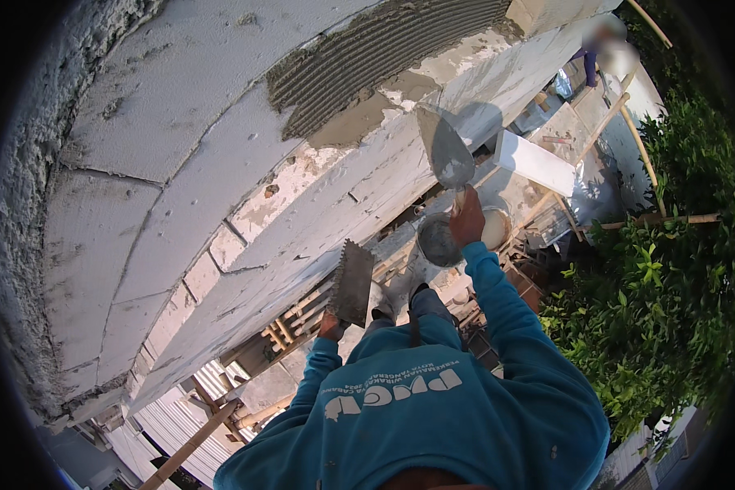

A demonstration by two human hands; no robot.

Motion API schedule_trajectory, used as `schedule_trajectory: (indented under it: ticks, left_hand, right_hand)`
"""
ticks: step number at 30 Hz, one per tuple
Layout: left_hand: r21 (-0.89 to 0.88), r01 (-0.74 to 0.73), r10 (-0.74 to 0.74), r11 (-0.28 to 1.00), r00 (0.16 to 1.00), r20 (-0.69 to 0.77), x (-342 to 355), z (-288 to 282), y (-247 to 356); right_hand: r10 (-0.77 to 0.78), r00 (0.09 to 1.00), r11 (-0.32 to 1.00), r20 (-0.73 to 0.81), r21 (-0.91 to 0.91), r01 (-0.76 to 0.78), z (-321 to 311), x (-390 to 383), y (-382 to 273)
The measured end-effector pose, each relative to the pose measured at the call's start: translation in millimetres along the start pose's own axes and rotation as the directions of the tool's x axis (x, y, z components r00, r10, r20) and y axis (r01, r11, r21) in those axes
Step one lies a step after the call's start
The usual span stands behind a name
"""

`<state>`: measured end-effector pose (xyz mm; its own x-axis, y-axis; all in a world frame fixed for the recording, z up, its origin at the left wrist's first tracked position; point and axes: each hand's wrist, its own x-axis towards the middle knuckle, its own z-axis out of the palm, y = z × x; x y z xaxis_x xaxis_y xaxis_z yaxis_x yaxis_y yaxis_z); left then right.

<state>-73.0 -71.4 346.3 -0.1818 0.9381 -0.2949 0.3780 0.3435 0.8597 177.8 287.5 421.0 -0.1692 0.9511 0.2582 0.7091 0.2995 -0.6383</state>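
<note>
My right hand (pixel 467 220) is closed round the handle of a pointed masonry trowel (pixel 449 153). Its grey blade is raised beside the face of the pale block wall (pixel 302 216). Lower and to the left, my left hand (pixel 332 327) grips a notched trowel (pixel 354 284), its toothed edge turned toward the wall. Along the wall's upper ledge lies a band of grey mortar (pixel 384 69) combed into ridges, with a smoother smear at its near end. Below my right hand stands a bucket of grey mortar (pixel 439 242).
Another bucket (pixel 496 229) with whitish contents is right of the mortar bucket. A white block (pixel 535 163) lies beyond. Bamboo poles (pixel 641 147) and leafy branches (pixel 653 302) line the right side. Another person (pixel 608 53) is at the far upper right. Bamboo slats (pixel 290 322) show below the wall.
</note>
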Motion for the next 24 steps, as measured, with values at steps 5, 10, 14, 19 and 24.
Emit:
schedule_trajectory:
  ticks: [5, 10, 14, 19, 24]
  left_hand:
    - [0.133, 0.026, -0.03, 0.991, 0.999, 0.031, 15, -2, 1]
    - [0.036, 0.028, -0.028, 0.999, 0.999, 0.02, 30, 10, 1]
    - [0.116, -0.094, 0.09, 0.989, 0.995, 0.037, 30, 12, 7]
    - [0.101, 0.015, -0.02, 0.995, 0.999, 0.042, 28, 21, 20]
    - [-0.053, 0.061, -0.057, 0.997, 0.996, 0.074, 52, 27, 21]
  right_hand:
    - [0.054, 0.996, 0.956, 0.067, 0.284, -0.071, -54, 33, -40]
    - [-0.047, 0.897, 0.224, 0.439, 0.88, -0.418, -60, 110, -72]
    - [-0.028, 0.764, -0.142, 0.645, 0.754, -0.642, -28, 132, -81]
    - [0.044, 0.629, 0.015, 0.776, 0.629, -0.777, -57, 67, -66]
    - [0.172, 0.602, 0.537, 0.78, 0.438, -0.721, -135, 54, -63]
